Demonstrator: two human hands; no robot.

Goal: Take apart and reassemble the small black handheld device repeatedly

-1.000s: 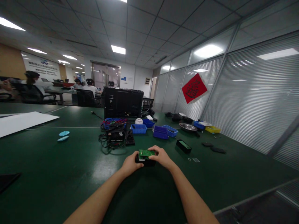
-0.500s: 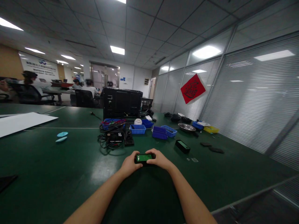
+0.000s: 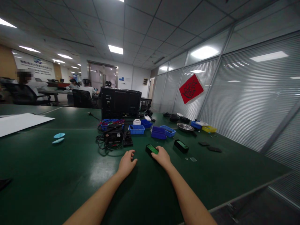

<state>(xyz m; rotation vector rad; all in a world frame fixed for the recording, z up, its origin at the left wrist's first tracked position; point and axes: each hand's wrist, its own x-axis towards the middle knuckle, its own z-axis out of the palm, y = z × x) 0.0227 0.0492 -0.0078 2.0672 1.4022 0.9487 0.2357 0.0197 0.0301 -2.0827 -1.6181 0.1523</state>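
Note:
A small black case with a green circuit board (image 3: 152, 149) in its top is gripped at its right end by my right hand (image 3: 162, 156). It appears to rest on, or sit just above, the green table (image 3: 145, 193). My left hand (image 3: 127, 162) is to the left of the case, apart from it, with thumb and fingers apart and nothing held. A second black case with a green board (image 3: 181, 146) lies to the right of my right hand. Close by it are a small white ring (image 3: 187, 158) and a clear flat piece (image 3: 193, 159).
Beyond my hands are a power unit with tangled cables (image 3: 114, 137), blue bins (image 3: 136, 129), a baseball (image 3: 137, 122) and a black monitor (image 3: 121, 102). Right of them lie a metal bowl (image 3: 185, 127) and dark flat pieces (image 3: 214, 149). Turquoise pieces (image 3: 59, 135) lie left. People sit behind.
My left hand has let go of the case and drawn away leftward. My right hand has shifted the case slightly right and farther away, turning it at an angle.

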